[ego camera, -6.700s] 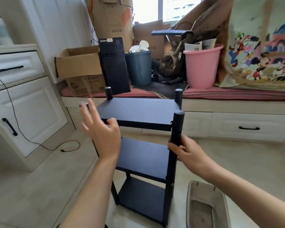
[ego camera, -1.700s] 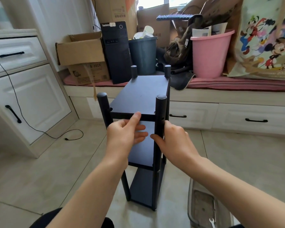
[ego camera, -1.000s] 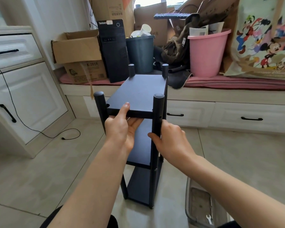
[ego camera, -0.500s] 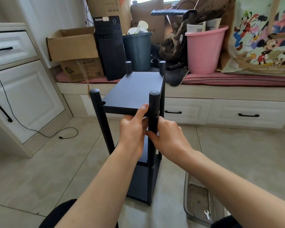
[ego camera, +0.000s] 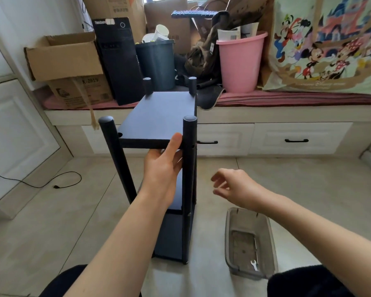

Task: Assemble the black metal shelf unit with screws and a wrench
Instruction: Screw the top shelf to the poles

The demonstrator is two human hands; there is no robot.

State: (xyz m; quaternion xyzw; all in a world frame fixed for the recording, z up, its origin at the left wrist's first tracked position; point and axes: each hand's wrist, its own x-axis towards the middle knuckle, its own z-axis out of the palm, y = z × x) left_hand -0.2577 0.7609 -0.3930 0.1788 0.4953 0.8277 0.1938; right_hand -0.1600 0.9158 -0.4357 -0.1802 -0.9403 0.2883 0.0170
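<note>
Shelf (ego camera: 159, 116): left hand (ego camera: 162, 170) grasps top edge; right hand (ego camera: 234, 186) released, empty; advice, steady shelf, fetch wrench (ego camera: 254, 265)

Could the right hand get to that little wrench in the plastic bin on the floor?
Probably yes. The right hand hangs free above the open-topped bin, holding nothing, and the wrench lies uncovered near its close end.

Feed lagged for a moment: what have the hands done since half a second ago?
The right hand let go of the front right post and pulled back right, empty. The left hand still holds the top shelf's front edge. Shelf unit upright, wrench still in the tray.
</note>
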